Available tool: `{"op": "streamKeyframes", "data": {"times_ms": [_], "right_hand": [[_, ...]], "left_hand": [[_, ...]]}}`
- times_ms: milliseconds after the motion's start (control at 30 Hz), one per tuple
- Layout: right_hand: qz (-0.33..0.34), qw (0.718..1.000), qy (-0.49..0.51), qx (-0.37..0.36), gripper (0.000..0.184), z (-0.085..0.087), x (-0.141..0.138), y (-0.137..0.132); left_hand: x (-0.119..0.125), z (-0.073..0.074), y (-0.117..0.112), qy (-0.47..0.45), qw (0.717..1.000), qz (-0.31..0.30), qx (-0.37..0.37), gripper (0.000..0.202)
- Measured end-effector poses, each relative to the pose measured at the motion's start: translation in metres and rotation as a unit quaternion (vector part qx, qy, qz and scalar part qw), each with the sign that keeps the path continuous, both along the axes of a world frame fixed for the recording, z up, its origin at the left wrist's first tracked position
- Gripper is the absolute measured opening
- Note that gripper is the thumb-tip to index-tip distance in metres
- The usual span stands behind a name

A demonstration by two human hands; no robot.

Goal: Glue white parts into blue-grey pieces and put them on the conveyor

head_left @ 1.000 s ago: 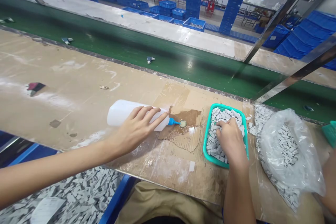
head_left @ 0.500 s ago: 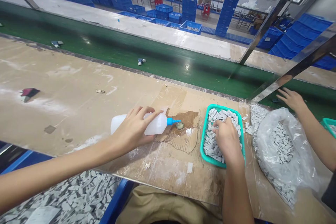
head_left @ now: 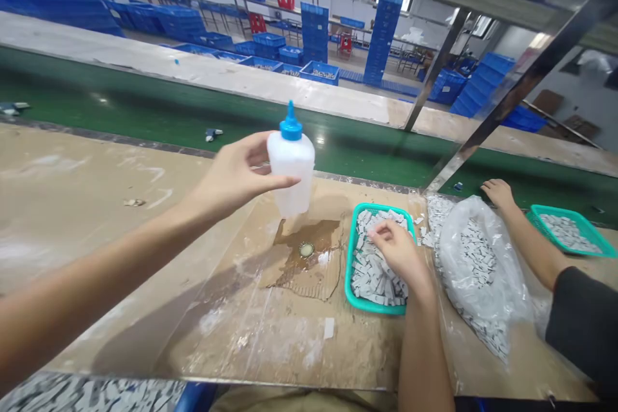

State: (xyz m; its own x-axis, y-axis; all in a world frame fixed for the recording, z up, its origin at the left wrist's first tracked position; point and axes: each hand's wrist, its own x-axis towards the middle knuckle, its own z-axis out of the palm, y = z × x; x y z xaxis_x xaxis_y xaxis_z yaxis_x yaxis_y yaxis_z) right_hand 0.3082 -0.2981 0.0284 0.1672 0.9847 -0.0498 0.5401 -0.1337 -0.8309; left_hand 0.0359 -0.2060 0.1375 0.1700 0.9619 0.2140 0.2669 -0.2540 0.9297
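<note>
My left hand [head_left: 236, 170] grips a white plastic squeeze bottle [head_left: 291, 170] with a blue nozzle cap, holding it upright above the work surface. A small round metal-rimmed disc [head_left: 306, 249] lies on a patch of stained brown cardboard [head_left: 304, 264], below the bottle and not touching it. My right hand [head_left: 396, 254] rests among grey-white moulded pieces in a teal plastic basket [head_left: 357, 270]. Its fingers cover some pieces, and I cannot tell whether they hold one.
A clear plastic bag [head_left: 477, 270] of grey pieces lies right of the basket. A co-worker's hand [head_left: 499, 194] is beyond it, near a second teal basket [head_left: 562, 232]. A green conveyor belt [head_left: 309, 141] runs behind the bench, with stacked blue crates beyond.
My left hand has lifted the bottle off the cardboard and turned it upright, leaving the disc behind. The view has tilted upward. The co-worker's hand has moved further left.
</note>
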Motion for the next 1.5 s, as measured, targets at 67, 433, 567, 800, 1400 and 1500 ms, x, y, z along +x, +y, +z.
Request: {"op": "streamKeyframes", "data": {"times_ms": [67, 433, 567, 800, 1400, 1500], "right_hand": [[0.021, 0.999, 0.032, -0.009, 0.016, -0.002, -0.002, 0.001], [0.050, 0.997, 0.041, -0.042, 0.010, -0.005, -0.012, 0.010], [0.046, 0.996, 0.059, -0.053, 0.007, -0.006, -0.011, 0.009], [-0.004, 0.981, 0.188, -0.054, 0.015, -0.009, -0.009, 0.013], [0.082, 0.927, 0.366, -0.011, 0.047, 0.020, -0.040, 0.006], [0.111, 0.937, 0.331, -0.026, 0.046, 0.021, -0.052, 0.006]], "left_hand": [[0.034, -0.002, 0.019, -0.069, 0.997, -0.045, -0.008, 0.079], [0.228, -0.066, 0.089, -0.110, 0.949, -0.289, -0.055, 0.075], [0.249, -0.086, 0.089, -0.094, 0.946, -0.307, -0.050, 0.076], [0.245, -0.091, 0.085, -0.072, 0.951, -0.290, -0.083, 0.098], [0.049, -0.100, -0.040, -0.194, 0.894, -0.252, -0.316, 0.046], [0.033, -0.103, -0.036, -0.136, 0.923, -0.217, -0.286, 0.043]]}}
